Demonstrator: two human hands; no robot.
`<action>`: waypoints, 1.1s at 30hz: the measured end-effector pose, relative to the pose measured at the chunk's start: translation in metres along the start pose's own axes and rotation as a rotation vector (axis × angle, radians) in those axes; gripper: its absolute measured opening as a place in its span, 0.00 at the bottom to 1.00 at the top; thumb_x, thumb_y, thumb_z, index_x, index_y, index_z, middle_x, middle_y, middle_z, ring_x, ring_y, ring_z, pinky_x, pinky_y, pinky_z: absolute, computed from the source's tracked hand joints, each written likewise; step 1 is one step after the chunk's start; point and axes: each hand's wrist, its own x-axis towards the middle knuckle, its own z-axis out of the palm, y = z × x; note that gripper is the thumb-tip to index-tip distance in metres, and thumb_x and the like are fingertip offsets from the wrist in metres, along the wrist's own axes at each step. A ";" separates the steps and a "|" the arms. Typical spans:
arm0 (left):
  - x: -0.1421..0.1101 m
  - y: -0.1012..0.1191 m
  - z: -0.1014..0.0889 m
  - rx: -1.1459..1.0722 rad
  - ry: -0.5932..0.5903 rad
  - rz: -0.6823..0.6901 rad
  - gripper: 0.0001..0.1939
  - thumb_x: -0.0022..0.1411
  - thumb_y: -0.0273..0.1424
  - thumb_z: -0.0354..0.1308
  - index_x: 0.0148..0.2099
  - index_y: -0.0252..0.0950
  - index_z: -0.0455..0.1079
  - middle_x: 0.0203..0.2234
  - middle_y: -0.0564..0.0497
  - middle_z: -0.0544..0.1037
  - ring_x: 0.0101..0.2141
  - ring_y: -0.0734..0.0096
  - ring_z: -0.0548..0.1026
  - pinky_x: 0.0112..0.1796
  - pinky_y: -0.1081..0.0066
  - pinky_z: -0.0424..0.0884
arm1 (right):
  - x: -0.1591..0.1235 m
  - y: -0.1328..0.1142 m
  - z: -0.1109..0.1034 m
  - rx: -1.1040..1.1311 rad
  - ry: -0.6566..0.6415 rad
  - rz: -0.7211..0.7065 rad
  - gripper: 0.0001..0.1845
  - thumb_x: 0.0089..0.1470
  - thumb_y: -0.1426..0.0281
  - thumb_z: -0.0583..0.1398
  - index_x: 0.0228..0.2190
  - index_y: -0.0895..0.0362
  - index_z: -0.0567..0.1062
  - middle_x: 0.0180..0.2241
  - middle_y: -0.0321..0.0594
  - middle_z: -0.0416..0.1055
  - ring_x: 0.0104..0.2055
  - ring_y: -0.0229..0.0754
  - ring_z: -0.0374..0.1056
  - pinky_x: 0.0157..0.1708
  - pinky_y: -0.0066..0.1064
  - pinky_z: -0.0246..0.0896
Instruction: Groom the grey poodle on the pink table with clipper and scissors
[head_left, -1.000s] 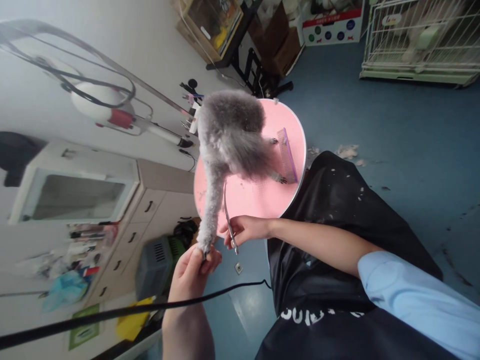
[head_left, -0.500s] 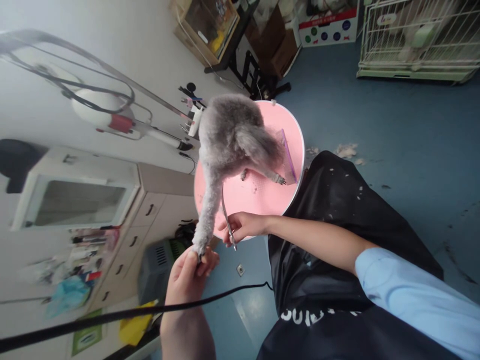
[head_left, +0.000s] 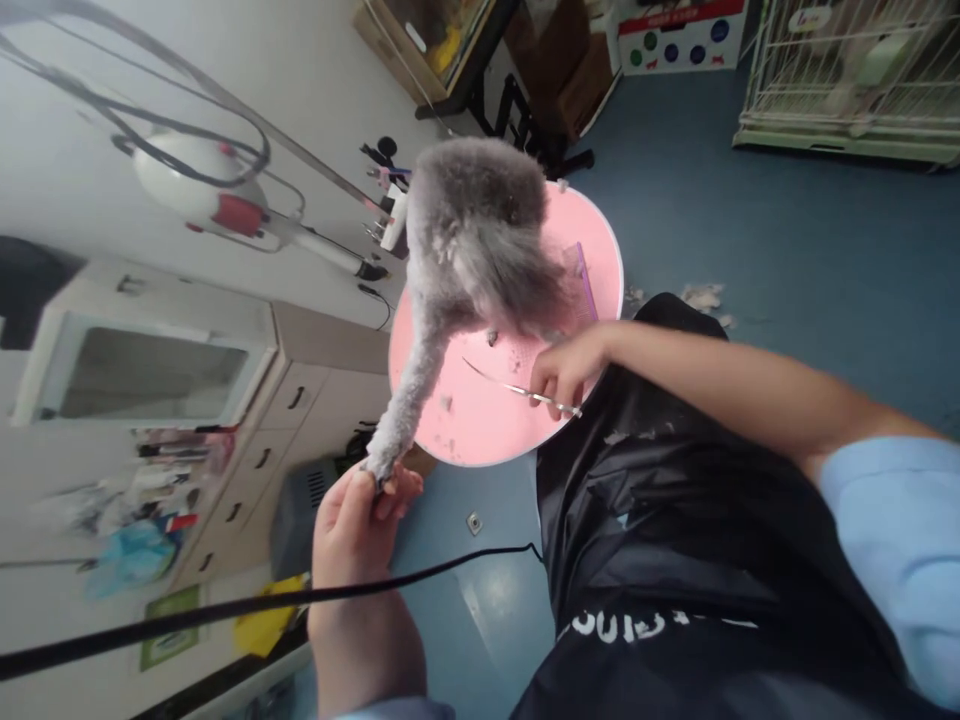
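A grey, curly-coated dog (head_left: 480, 215) stands on a round pink grooming table (head_left: 480, 425), its rump and bushy tail toward me. One of its legs stretches out past the table's edge, and my left hand (head_left: 360, 515) is closed on the paw at its end. My right hand (head_left: 566, 375) is wrapped round the handles of curved scissors (head_left: 499, 381), over the near right part of the table. The scissors' tip points left toward the outstretched leg, apart from it. A purple-backed comb (head_left: 586, 283) lies on the table beside the tail.
Hair clumps (head_left: 703, 296) lie on the blue floor. A wire cage (head_left: 855, 95) stands at the upper right. A white dryer (head_left: 187, 180) hangs on the left over a cabinet (head_left: 322, 390). A black cord (head_left: 262, 602) crosses in front of my left forearm.
My right hand has moved right and away from the leg with the scissors, which now point left. My left hand has shifted slightly left, still on the paw.
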 end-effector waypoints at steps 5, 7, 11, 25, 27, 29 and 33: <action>0.002 0.001 0.000 -0.013 0.067 0.011 0.21 0.56 0.41 0.66 0.21 0.33 0.65 0.13 0.58 0.58 0.18 0.79 0.62 0.28 0.73 0.69 | -0.030 -0.031 -0.069 -0.169 0.323 -0.036 0.23 0.35 0.67 0.75 0.33 0.65 0.78 0.37 0.37 0.76 0.43 0.43 0.74 0.39 0.32 0.66; 0.002 0.001 0.000 -0.017 0.068 0.014 0.22 0.56 0.42 0.66 0.21 0.33 0.65 0.13 0.58 0.58 0.18 0.79 0.62 0.28 0.73 0.69 | -0.032 -0.039 -0.083 -0.235 0.429 -0.093 0.21 0.42 0.65 0.73 0.33 0.67 0.77 0.39 0.36 0.75 0.46 0.41 0.73 0.41 0.30 0.64; 0.001 0.002 0.000 -0.025 0.068 0.012 0.22 0.57 0.42 0.65 0.21 0.33 0.65 0.12 0.58 0.57 0.17 0.79 0.61 0.26 0.73 0.68 | -0.033 -0.053 -0.089 -0.251 0.331 0.059 0.21 0.46 0.67 0.70 0.35 0.73 0.75 0.41 0.37 0.74 0.46 0.37 0.73 0.43 0.27 0.62; 0.003 0.008 0.002 -0.001 0.115 0.038 0.21 0.61 0.39 0.60 0.21 0.35 0.62 0.14 0.58 0.56 0.18 0.78 0.58 0.28 0.71 0.66 | -0.052 -0.102 -0.055 -0.309 0.126 0.291 0.16 0.49 0.76 0.60 0.33 0.82 0.73 0.32 0.37 0.78 0.38 0.31 0.75 0.35 0.19 0.60; 0.003 0.009 0.004 0.019 0.132 0.038 0.21 0.61 0.40 0.60 0.21 0.36 0.62 0.14 0.58 0.56 0.18 0.78 0.57 0.27 0.71 0.66 | -0.047 -0.097 -0.061 -0.332 0.171 0.189 0.21 0.53 0.71 0.55 0.26 0.83 0.71 0.30 0.36 0.76 0.38 0.30 0.74 0.32 0.15 0.57; 0.005 0.011 0.004 0.043 0.133 0.039 0.21 0.60 0.41 0.61 0.20 0.36 0.62 0.13 0.58 0.55 0.17 0.78 0.57 0.27 0.71 0.66 | -0.041 -0.086 -0.074 -0.384 0.267 0.052 0.30 0.55 0.66 0.46 0.20 0.84 0.67 0.27 0.34 0.74 0.38 0.28 0.73 0.28 0.14 0.52; 0.009 0.014 0.000 0.031 0.116 0.054 0.21 0.59 0.42 0.61 0.20 0.36 0.62 0.13 0.59 0.54 0.17 0.78 0.57 0.27 0.71 0.66 | -0.025 -0.061 -0.104 -0.382 0.425 -0.165 0.37 0.54 0.64 0.34 0.17 0.85 0.63 0.26 0.31 0.70 0.38 0.25 0.71 0.24 0.14 0.47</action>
